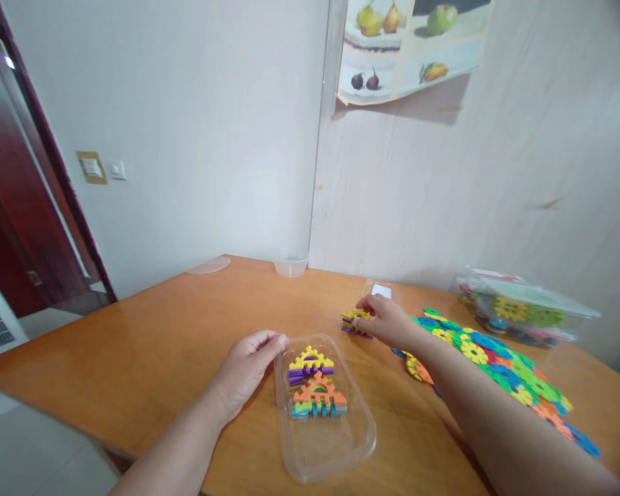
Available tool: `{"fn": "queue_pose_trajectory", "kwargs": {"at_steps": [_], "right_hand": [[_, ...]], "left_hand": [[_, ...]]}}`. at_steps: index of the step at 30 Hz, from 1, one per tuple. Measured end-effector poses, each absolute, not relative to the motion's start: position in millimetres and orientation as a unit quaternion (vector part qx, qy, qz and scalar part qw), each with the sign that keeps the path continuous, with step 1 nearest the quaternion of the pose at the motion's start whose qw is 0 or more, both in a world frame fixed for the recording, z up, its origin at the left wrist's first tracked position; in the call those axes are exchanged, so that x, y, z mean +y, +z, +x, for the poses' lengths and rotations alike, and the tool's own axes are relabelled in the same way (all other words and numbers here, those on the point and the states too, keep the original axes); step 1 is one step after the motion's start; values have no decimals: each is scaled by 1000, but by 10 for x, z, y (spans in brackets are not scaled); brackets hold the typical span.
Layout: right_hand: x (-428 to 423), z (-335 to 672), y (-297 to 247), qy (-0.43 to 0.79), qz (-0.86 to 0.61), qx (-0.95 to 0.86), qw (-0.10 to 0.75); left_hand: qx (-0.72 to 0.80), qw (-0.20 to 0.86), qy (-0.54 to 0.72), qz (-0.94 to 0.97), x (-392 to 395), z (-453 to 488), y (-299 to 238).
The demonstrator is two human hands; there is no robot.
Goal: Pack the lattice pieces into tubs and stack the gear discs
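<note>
A clear plastic tray (325, 451) lies on the table in front of me. Inside it are a stack of yellow and purple toothed toy pieces (311, 365) and, nearer me, a stack with an orange toothed piece (319, 394) on top and green and blue ones below. My left hand (251, 365) pinches the tray's far left rim between thumb and fingers. Beyond the tray to the right, my right hand (385, 320) has its fingers closed on another small stack of yellow and purple toothed pieces (356, 324), which is at the tabletop.
Many colourful flower-shaped discs (496, 358) are spread on the wooden table (186, 317) at right. Behind them stands a clear box (532, 303) of more pieces. A clear bowl (291, 266) and a round lid (209, 265) lie near the wall; a clear container (381, 289) sits behind my right hand.
</note>
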State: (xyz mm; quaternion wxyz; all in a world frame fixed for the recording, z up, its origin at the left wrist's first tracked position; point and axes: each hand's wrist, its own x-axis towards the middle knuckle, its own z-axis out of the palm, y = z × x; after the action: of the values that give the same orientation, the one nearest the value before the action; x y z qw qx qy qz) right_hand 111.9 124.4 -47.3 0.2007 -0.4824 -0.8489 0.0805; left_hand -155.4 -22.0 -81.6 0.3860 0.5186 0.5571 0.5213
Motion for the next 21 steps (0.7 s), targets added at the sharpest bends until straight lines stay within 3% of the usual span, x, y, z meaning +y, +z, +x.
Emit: {"fn": "queue_pose_trajectory", "kwargs": {"at_steps": [4, 12, 21], "right_hand": [[793, 1022, -120, 157, -386, -890, 185], [-57, 841, 239, 213, -239, -947, 6], [-53, 829, 227, 184, -219, -958, -13]], "left_hand": [[559, 385, 522, 516, -221, -1559, -835], [557, 384, 523, 519, -220, -1552, -818], [552, 381, 524, 525, -217, -1559, -830]]}}
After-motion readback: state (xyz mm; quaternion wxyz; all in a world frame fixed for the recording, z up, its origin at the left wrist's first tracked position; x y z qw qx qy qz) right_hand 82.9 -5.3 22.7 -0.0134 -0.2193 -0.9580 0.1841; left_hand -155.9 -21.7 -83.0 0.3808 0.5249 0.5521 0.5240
